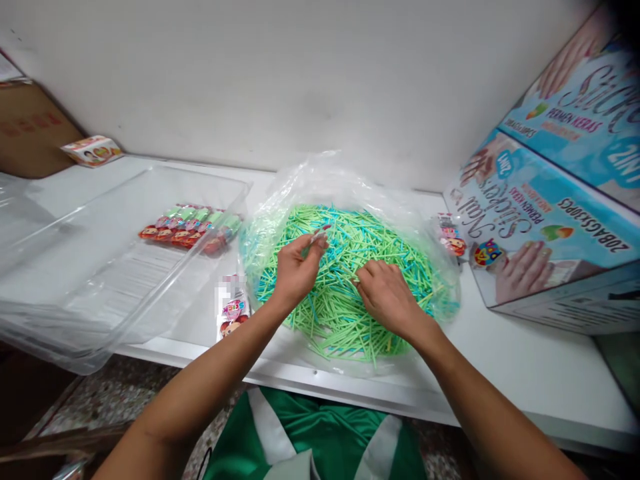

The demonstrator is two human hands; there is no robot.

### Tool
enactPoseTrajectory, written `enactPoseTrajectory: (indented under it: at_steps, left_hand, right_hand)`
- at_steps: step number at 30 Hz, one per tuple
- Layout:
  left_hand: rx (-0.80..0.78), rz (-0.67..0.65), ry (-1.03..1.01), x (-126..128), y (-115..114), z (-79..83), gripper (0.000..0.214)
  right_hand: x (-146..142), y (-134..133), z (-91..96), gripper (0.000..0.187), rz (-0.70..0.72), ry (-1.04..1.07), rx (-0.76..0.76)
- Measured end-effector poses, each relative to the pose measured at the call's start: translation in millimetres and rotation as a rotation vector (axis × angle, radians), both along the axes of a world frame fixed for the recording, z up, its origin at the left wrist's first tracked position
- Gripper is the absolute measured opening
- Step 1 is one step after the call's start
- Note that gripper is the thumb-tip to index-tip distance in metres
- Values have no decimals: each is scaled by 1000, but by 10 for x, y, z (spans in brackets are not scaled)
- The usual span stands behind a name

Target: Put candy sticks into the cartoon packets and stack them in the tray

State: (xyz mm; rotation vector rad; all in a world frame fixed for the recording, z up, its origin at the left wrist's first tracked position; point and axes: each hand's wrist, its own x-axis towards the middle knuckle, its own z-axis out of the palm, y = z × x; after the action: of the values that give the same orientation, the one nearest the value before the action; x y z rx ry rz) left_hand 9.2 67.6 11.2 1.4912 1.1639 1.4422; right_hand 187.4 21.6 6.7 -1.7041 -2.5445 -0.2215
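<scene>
A clear plastic bag (320, 175) lies wide open in front of me, heaped with thin green and blue sticks (335, 310). Above the heap my left hand (300, 267) pinches a small packet (321, 233), seen nearly edge-on with red and white print. My right hand (385, 293) is closed, its fingertips low at the green sticks; a stick end shows at the pinch, though how many it holds is hidden. A flat printed packet (235, 313) with a cartoon figure lies left of the bag, and another packet (451, 237) lies at its right edge.
To the left, a clear plastic tray (125, 320) holds a row of packets (187, 225) with green sticks in them. Blue printed boxes (545, 220) stand at the right. A brown carton (33, 130) and a small box (93, 151) stand back left. A wall closes off the white table (530, 363) behind.
</scene>
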Motion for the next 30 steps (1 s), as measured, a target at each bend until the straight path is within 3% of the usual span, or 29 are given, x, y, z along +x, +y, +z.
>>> enactPoseTrajectory:
  at_steps: [4,8,10,12,15,17,20,24,30]
  left_hand:
    - [5,-20,1,240,96,-93,26]
    - [-5,-82,-17,415,67,-80,24]
    - [11,-63,-81,429,27,-26,24]
    - [18,17,-207,423,-36,31,25]
    - [-49,120,-410,465,-174,64,29]
    - [-123,137,-489,532,-273,37,31]
    - [-201,144,-540,606,-375,-45,33]
    - [-287,106,-574,509,-425,-126,33]
    - [-504,-261,-432,100,-520,-139,31]
  right_hand:
    - [-80,-43,36,20,77,-20,-9]
    - [-118,-90,54,19,127,216,-214]
    - [-112,-105,58,16,109,498,-328]
    - [-141,-109,65,17,41,976,-375]
    - [-322,-107,66,20,-115,1734,-303]
    - [-515,-127,36,22,-187,1964,-263]
    - [-770,-221,-77,28,-276,1990,-304]
    - [-775,-377,-204,35,-310,1751,-335]
    - [-293,-440,-30,28,-21,1245,-555]
